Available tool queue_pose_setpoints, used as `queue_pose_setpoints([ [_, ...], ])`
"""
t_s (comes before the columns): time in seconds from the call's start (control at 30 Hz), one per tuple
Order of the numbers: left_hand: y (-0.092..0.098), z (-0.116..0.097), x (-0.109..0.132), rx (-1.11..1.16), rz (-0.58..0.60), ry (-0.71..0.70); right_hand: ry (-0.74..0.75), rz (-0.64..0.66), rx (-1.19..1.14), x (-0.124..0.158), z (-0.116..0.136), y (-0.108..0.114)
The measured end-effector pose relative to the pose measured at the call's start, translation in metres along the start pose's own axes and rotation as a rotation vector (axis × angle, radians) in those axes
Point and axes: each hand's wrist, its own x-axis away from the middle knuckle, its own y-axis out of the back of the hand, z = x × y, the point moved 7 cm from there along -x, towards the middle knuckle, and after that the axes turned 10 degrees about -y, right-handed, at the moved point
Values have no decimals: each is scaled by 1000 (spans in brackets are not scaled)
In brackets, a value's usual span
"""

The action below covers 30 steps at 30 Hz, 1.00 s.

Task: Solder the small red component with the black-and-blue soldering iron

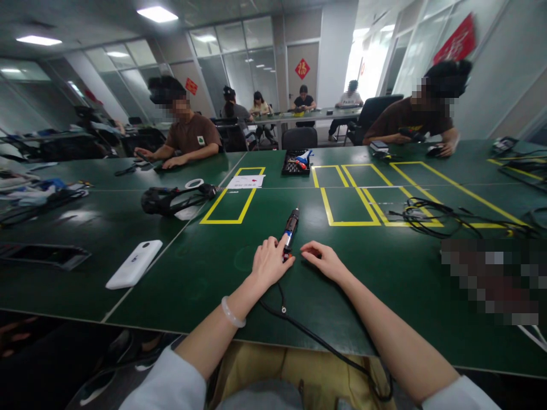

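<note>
A dark pen-shaped tool (292, 225) with a metal tip and a blue and silver section lies on the green table, its tip pointing away from me. My left hand (270, 261) rests at its near end, the index finger along it and the thumb beside it. A black cable (316, 338) runs from under that hand over the table's front edge. Just right of the tool, apart from it, my right hand (323, 261) rests on the table with its fingers loosely curved and nothing visible in them.
Yellow tape outlines (354, 224) mark the green table (239, 296). A black tray (296, 171) of tools stands behind. White power bank (134, 265) and black headset (160, 201) lie left; coiled cables (427, 213) lie right. Two people sit across.
</note>
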Motion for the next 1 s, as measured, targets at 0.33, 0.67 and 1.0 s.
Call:
queue_pose_setpoints([
  [0.33, 16, 112, 56, -119, 78, 204, -15, 20, 33, 1, 1, -2],
  [0.67, 27, 246, 114, -153, 155, 448, -26, 23, 59, 1, 2, -4],
  [1.0, 49, 253, 126, -294, 6, 411, -21, 37, 68, 0, 2, -6],
])
